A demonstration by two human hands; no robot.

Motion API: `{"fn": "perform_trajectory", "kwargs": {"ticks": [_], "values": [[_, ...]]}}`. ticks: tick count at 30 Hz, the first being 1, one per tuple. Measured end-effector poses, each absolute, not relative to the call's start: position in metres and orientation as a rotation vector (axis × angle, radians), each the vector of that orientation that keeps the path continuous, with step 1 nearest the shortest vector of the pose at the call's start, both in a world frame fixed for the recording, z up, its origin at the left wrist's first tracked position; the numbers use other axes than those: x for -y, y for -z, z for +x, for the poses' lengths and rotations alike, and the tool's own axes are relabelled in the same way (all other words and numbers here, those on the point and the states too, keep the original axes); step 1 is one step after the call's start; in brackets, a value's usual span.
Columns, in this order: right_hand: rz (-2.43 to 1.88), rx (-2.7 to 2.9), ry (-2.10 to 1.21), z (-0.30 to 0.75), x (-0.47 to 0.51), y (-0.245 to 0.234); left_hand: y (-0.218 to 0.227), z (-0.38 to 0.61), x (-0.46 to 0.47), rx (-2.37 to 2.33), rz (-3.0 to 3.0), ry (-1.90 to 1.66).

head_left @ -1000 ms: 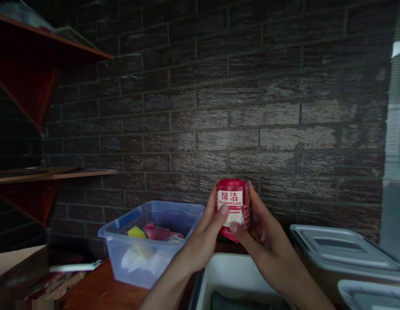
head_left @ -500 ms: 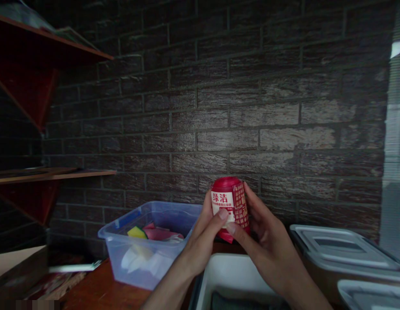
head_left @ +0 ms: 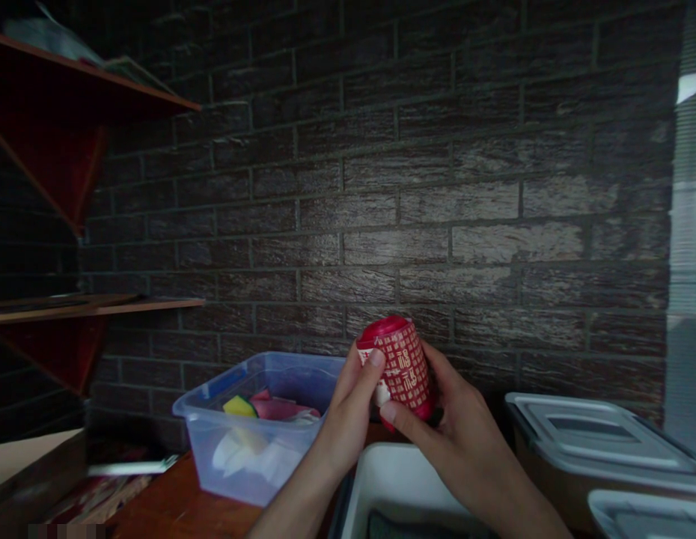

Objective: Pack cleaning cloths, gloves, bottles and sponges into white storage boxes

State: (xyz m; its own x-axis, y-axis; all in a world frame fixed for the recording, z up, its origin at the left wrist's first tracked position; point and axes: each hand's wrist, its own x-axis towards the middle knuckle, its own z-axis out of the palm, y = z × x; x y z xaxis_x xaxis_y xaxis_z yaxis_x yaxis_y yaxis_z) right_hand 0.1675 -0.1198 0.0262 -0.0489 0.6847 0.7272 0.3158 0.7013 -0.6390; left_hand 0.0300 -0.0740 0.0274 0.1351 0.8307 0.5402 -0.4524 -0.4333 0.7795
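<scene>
A small red can (head_left: 398,367) with a white label and a gold pattern is held up in front of the brick wall, tilted to the left. My left hand (head_left: 351,408) grips its left side, thumb on the label. My right hand (head_left: 446,434) wraps its right side and bottom, thumb across the lower front. Both hands are closed round the can. Right under my hands stands a white bin (head_left: 404,479) with something dark inside.
A clear plastic tub (head_left: 213,434) with yellow, pink and white items stands at the left on a reddish wooden table (head_left: 174,505). Grey lidded boxes (head_left: 584,438) are at the right. Red wooden shelves (head_left: 95,303) hang on the left wall.
The can has been turned in my hands: the white label has gone round to the left and the patterned side now faces me. The can has also tipped leftward.
</scene>
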Motion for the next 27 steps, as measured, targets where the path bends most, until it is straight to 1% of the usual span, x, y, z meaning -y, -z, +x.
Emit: {"fn": "perform_trajectory", "kwargs": {"ticks": [6,16,23,27], "values": [[-0.844,1.642,-0.327,0.1672,0.1201,-0.0263,-0.028,0.0304,0.0707,-0.413,1.316,-1.547],[-0.838,1.67,-0.376,0.1685,0.1232,-0.0271,-0.0293,0.0265,0.0698,-0.291,1.288,-1.492],[-0.865,1.657,-0.22,0.1702,0.1216,-0.0268,-0.0296,0.0322,0.0717,-0.361,1.25,-1.577],[-0.828,1.68,-0.312,0.1689,0.1239,-0.0272,-0.031,0.0325,0.075,-0.326,1.197,-1.593]]}}
